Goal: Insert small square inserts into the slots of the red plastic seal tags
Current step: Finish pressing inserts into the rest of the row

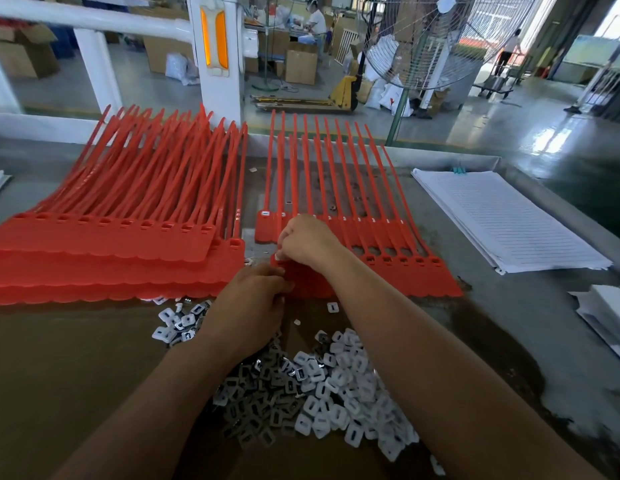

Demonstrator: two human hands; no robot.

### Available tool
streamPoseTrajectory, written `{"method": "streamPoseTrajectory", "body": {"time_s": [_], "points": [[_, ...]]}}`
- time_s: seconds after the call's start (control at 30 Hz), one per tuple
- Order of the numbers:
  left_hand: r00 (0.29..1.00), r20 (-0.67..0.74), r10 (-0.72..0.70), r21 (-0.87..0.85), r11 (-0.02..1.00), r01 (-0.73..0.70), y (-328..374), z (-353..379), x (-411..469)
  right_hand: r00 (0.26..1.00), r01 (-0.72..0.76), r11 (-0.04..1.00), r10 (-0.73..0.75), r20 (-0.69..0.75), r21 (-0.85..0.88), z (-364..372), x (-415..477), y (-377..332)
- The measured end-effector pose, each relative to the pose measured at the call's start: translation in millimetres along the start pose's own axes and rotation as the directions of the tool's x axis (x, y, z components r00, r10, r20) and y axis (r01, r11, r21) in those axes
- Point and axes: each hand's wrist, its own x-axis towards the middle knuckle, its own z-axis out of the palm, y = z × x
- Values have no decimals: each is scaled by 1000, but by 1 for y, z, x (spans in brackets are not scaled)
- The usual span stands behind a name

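Two sheets of joined red seal tags [409,271] lie overlapped in front of me, straps pointing away. My right hand [306,242] has curled fingers on the near sheet's leftmost slot, pinching something small and white that is mostly hidden. My left hand [247,308] rests just below it with curled fingers at the tag's edge; what it holds is hidden. A heap of small white and grey square inserts [322,396] lies on the brown board near me. A thick stack of red tag sheets [104,258] sits to the left.
A pile of lined white paper sheets [506,220] lies at the right, more white paper [606,306] at the far right edge. A few loose inserts [178,323] are scattered left of my wrist. Beyond the table are a white post, a fan and a pallet jack.
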Motion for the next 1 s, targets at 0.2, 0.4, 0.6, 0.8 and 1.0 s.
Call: {"method": "streamPoseTrajectory", "body": {"time_s": [0.2,0.4,0.6,0.8,1.0], "points": [[1000,-22,8,-5,1000,-8,0,1,0,999,-48,993,48,7,105,-3,4,-5],[999,-36,10,-6,1000,-10,0,2,0,998,-54,992,50,35,113,-1,7,-4],[1000,-13,11,2,1000,-11,0,1,-1,999,37,999,-37,-9,22,2,-7,2],[1000,-11,24,8,1000,-24,1,0,0,983,180,966,-184,5,187,-15,-48,12],[1000,-14,19,5,1000,-19,0,2,1,964,264,960,-266,15,90,-34,-95,37]]}}
